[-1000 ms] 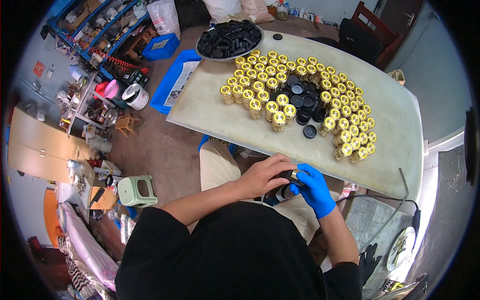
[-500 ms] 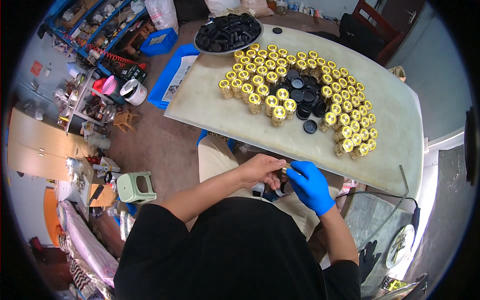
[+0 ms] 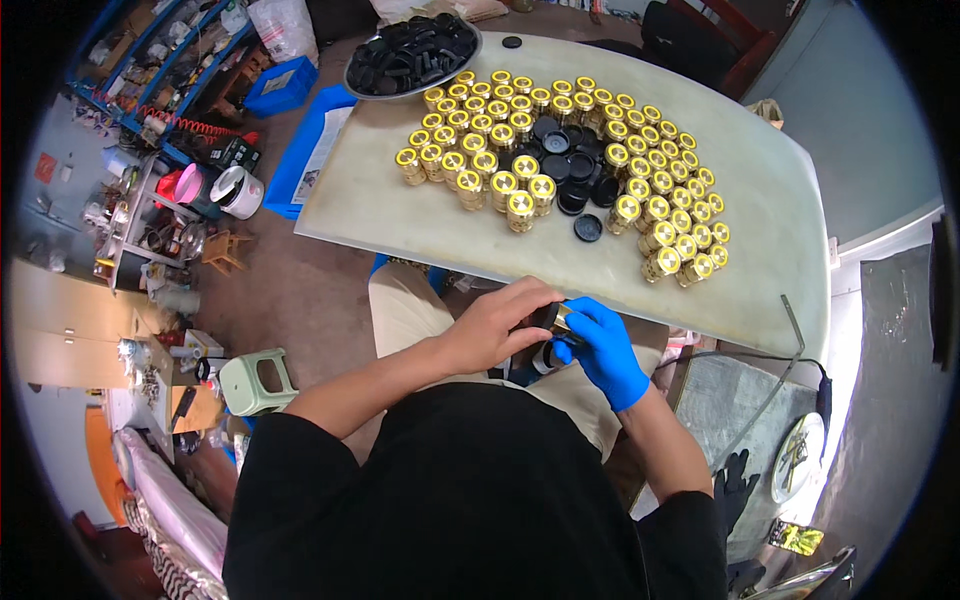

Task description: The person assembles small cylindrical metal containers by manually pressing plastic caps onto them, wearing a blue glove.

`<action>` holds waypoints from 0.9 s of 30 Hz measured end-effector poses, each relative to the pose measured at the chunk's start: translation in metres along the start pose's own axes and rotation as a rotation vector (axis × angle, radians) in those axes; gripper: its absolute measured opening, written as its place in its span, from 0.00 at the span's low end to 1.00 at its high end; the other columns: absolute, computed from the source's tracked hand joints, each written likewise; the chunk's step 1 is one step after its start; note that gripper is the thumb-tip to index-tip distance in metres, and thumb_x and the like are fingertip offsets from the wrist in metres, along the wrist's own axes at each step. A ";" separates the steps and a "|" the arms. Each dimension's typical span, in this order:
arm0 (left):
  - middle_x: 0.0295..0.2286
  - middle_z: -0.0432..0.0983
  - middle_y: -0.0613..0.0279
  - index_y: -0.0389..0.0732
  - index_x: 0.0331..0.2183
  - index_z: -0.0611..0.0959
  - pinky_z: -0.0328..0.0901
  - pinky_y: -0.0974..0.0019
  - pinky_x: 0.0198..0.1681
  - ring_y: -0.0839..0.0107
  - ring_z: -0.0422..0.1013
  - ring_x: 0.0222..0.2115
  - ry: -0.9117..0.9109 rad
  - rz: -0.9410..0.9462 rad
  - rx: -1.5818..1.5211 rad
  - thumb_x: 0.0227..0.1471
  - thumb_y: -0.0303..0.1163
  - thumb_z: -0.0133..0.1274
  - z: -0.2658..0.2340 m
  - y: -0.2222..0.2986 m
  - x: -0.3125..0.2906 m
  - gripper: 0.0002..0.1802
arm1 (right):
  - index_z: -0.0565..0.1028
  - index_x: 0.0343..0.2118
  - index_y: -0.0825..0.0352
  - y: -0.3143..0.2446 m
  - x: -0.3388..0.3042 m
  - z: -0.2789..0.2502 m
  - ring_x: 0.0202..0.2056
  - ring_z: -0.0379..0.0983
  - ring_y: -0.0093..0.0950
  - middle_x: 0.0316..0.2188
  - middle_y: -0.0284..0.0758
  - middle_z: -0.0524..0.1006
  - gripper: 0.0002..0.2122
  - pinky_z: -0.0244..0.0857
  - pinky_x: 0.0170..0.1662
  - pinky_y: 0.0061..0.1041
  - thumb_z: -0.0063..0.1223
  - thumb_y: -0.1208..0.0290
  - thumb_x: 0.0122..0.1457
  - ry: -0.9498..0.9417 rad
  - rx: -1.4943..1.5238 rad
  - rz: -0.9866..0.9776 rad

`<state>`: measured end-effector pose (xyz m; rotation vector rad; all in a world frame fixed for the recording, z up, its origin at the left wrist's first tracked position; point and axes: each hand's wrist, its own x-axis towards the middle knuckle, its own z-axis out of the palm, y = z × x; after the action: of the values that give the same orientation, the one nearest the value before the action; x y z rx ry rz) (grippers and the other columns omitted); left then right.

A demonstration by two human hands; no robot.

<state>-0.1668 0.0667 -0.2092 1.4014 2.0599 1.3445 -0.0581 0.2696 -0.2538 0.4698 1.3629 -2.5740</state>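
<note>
Above my lap, just off the table's near edge, both hands meet at one small workpiece. My right hand [image 3: 605, 355], in a blue glove, is closed around a gold metal cylinder [image 3: 563, 318], most of which its fingers cover. My bare left hand [image 3: 500, 325] grips a round black cap [image 3: 548, 316] between thumb and fingers, at the left end of the cylinder. Whether the cap is seated on it, I cannot tell. Beyond the hands, several gold cylinders with shiny yellow-rimmed tops [image 3: 520, 207] stand upright around a heap of loose black caps [image 3: 575, 170].
A metal bowl [image 3: 352, 88] heaped with black caps stands at the far left of the pale table [image 3: 370, 215]. One black cap [image 3: 588, 228] lies near the front. A bent metal rod [image 3: 793, 325] rises at right; a green stool [image 3: 240, 385] stands at left.
My left hand has gone from pinching at the cylinder's end to gripping a black cap there. The whole scene has shifted left and slightly up in the picture.
</note>
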 end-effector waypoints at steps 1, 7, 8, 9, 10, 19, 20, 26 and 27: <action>0.50 0.74 0.48 0.37 0.56 0.76 0.69 0.57 0.51 0.51 0.74 0.49 0.024 0.110 0.059 0.55 0.30 0.63 -0.001 -0.001 0.001 0.28 | 0.76 0.47 0.68 -0.001 0.000 0.000 0.24 0.76 0.25 0.29 0.37 0.80 0.12 0.67 0.25 0.22 0.57 0.67 0.66 0.011 0.003 0.005; 0.51 0.74 0.48 0.38 0.56 0.76 0.69 0.56 0.52 0.49 0.73 0.50 -0.063 0.156 0.126 0.54 0.30 0.63 -0.012 0.000 0.003 0.28 | 0.76 0.46 0.69 -0.004 -0.001 0.006 0.25 0.76 0.25 0.29 0.38 0.79 0.12 0.68 0.27 0.23 0.56 0.66 0.66 -0.085 0.090 0.019; 0.50 0.74 0.49 0.38 0.56 0.76 0.69 0.58 0.51 0.51 0.74 0.48 -0.022 0.130 0.043 0.53 0.30 0.64 -0.010 -0.003 0.002 0.28 | 0.75 0.47 0.68 -0.004 -0.001 0.007 0.26 0.76 0.24 0.29 0.37 0.80 0.12 0.69 0.29 0.22 0.56 0.67 0.66 -0.050 0.070 0.012; 0.49 0.74 0.50 0.38 0.56 0.76 0.70 0.60 0.50 0.54 0.74 0.47 0.019 0.104 -0.039 0.53 0.29 0.64 -0.008 -0.005 0.001 0.28 | 0.75 0.47 0.68 -0.003 -0.001 0.008 0.26 0.76 0.24 0.29 0.37 0.80 0.12 0.69 0.29 0.22 0.56 0.67 0.66 -0.047 0.071 0.013; 0.49 0.74 0.50 0.38 0.56 0.76 0.70 0.60 0.50 0.54 0.74 0.47 0.017 0.104 -0.040 0.53 0.29 0.64 -0.007 -0.007 0.000 0.28 | 0.74 0.47 0.68 -0.002 0.000 0.009 0.26 0.77 0.23 0.29 0.37 0.80 0.11 0.69 0.29 0.22 0.57 0.68 0.66 -0.027 0.063 -0.012; 0.45 0.71 0.57 0.37 0.55 0.77 0.69 0.69 0.43 0.71 0.71 0.41 0.140 -0.053 -0.252 0.55 0.28 0.61 0.019 -0.017 -0.006 0.26 | 0.73 0.46 0.67 0.002 0.002 0.004 0.23 0.74 0.20 0.26 0.36 0.80 0.10 0.67 0.27 0.19 0.58 0.70 0.65 0.082 -0.189 -0.141; 0.45 0.70 0.58 0.36 0.56 0.76 0.69 0.70 0.43 0.72 0.70 0.42 0.147 -0.071 -0.306 0.56 0.28 0.61 0.021 -0.019 -0.007 0.26 | 0.74 0.46 0.67 0.002 0.002 0.003 0.23 0.74 0.19 0.26 0.36 0.80 0.10 0.67 0.27 0.19 0.58 0.70 0.65 0.085 -0.220 -0.161; 0.45 0.71 0.59 0.34 0.54 0.76 0.72 0.70 0.40 0.75 0.72 0.39 0.195 -0.165 -0.571 0.62 0.33 0.57 0.034 -0.021 -0.006 0.22 | 0.75 0.49 0.65 -0.004 -0.001 0.005 0.29 0.77 0.24 0.36 0.37 0.80 0.13 0.70 0.31 0.22 0.62 0.74 0.61 0.118 -0.504 -0.307; 0.43 0.73 0.58 0.33 0.54 0.76 0.73 0.69 0.38 0.75 0.74 0.36 0.227 -0.234 -0.726 0.64 0.34 0.56 0.039 -0.025 -0.007 0.21 | 0.75 0.49 0.65 -0.008 -0.002 0.007 0.29 0.77 0.24 0.36 0.37 0.80 0.13 0.70 0.31 0.22 0.62 0.74 0.61 0.116 -0.504 -0.305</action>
<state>-0.1513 0.0791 -0.2511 0.6998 1.5198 1.9299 -0.0601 0.2682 -0.2438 0.3464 2.1860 -2.3031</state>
